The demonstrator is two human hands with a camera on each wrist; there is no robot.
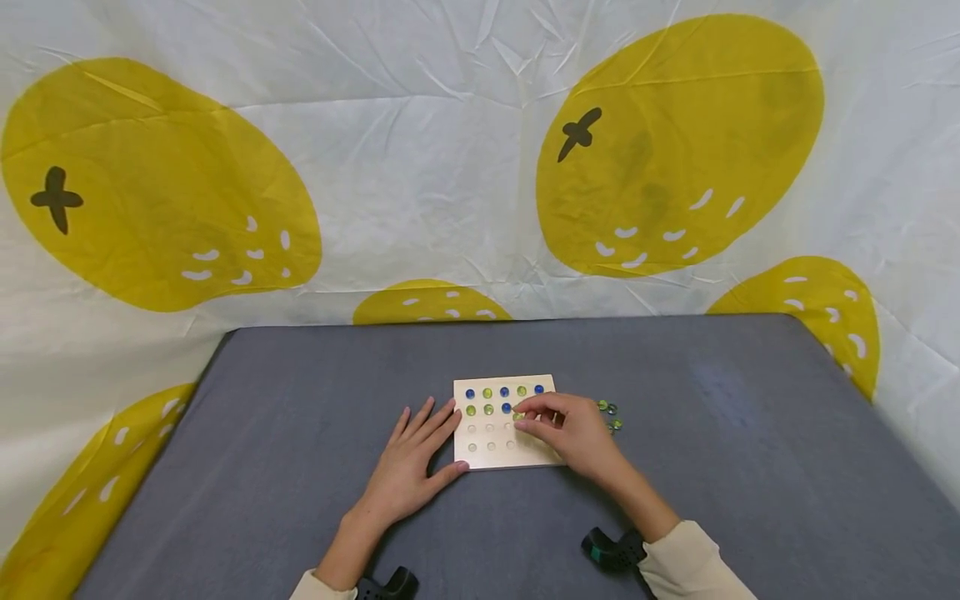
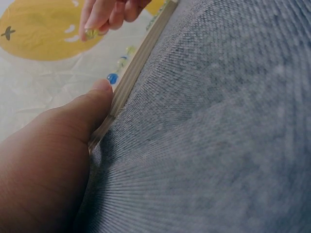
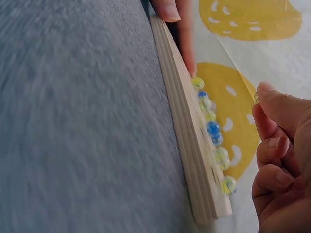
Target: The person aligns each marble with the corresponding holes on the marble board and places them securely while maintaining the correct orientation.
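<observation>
A pale wooden board [image 1: 491,460] with rows of round hollows lies on the grey cloth. Blue marbles [image 1: 470,393] and yellow-green marbles [image 1: 487,392] sit in its far rows, while several nearer hollows hold none. My left hand [image 1: 408,477] lies spread at the board's left side, its fingertips and thumb touching the edge. Over the board, my right hand [image 1: 573,433] pinches a yellow-green marble [image 2: 91,33] between thumb and index finger. In the right wrist view that marble [image 3: 255,97] is mostly hidden by the thumb, and the other fingers are curled in.
Several loose green marbles [image 1: 616,424] lie on the cloth just right of the board, partly behind my right hand. The grey-covered table [image 1: 300,400] reaches back to a white curtain [image 1: 420,192] with yellow prints. Both wrists wear black devices [image 1: 613,550].
</observation>
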